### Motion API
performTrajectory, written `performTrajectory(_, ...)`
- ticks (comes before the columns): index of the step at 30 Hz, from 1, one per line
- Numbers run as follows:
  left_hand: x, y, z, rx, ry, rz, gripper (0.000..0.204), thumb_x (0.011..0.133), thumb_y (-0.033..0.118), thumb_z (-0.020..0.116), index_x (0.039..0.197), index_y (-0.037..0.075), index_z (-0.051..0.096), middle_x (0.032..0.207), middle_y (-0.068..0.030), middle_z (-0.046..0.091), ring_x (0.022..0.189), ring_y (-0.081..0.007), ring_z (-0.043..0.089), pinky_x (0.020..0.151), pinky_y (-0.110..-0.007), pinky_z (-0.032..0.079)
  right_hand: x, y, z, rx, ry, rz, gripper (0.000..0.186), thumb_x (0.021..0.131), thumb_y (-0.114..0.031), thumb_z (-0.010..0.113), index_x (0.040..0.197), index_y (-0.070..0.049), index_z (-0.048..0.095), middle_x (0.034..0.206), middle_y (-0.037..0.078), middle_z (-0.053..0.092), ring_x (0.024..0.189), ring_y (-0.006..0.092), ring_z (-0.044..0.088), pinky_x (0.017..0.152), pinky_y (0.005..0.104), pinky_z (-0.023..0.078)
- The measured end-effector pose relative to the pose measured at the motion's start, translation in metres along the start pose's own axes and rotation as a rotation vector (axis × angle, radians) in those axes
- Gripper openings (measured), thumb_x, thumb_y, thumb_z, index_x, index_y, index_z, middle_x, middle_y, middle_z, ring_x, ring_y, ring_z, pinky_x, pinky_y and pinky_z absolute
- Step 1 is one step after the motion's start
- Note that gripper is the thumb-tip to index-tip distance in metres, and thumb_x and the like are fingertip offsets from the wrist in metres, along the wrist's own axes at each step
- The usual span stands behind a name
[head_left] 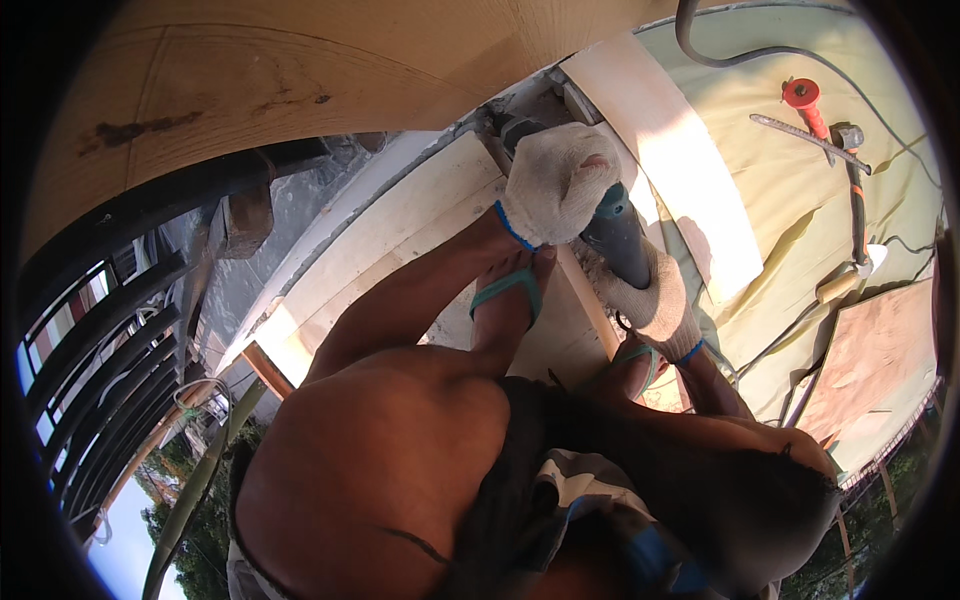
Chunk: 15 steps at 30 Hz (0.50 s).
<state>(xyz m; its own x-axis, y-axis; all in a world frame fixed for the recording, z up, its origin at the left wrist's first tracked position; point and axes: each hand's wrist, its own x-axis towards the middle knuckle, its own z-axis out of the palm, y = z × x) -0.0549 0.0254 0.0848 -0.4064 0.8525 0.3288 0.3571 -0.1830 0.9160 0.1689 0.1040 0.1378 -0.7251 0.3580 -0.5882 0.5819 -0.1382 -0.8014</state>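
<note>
A dark blue-green power tool [615, 240] with a long round body lies between my two hands. My left hand [562, 182], in a white knitted glove with a blue cuff, is closed around its front part. Beyond that glove a dark tool head [518, 130] points toward a gap by the pale tiles; its working tip is hidden. My right hand [655, 300], gloved the same way, wraps the rear of the body. Pale tiles or slabs [430, 200] lie under and left of the tool. My feet in green-strapped sandals stand close to both hands.
A long pale board [670, 150] lies right of the tool. On the light sheet are a red-guarded chisel [808, 105], a grey metal bar [800, 135], a hammer [856, 200] and a trowel-like tool [850, 280]. A brown panel [300, 70] overhangs; black railings [110, 340] stand left.
</note>
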Motion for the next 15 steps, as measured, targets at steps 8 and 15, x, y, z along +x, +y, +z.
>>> performTrajectory(8, -0.011, 0.003, -0.007, -0.045, 0.045, -0.088, 0.019, 0.100, 0.017, 0.067, 0.088, 0.003, 0.071, 0.084, -0.0182, 0.070, 0.076, -0.0412, 0.070, 0.070, -0.046, 0.057, -0.006, 0.000, 0.013, 0.067, -0.007, 0.029, 0.028, 0.094, -0.022, 0.081, 0.110, -0.001, 0.072, 0.087, 0.001, 0.072, 0.078, 0.0083, 0.066, 0.068, 0.0281, 0.056)
performTrajectory(15, -0.003, 0.006, -0.004, -0.055, 0.107, -0.058, 0.017, 0.100, 0.017, 0.068, 0.092, 0.003, 0.073, 0.086, -0.0185, 0.072, 0.077, -0.0412, 0.072, 0.071, -0.045, 0.058, 0.004, -0.018, -0.001, -0.046, -0.039, 0.043, 0.033, 0.093, -0.018, 0.081, 0.121, -0.002, 0.075, 0.096, 0.008, 0.078, 0.087, 0.0128, 0.070, 0.081, 0.0353, 0.059)
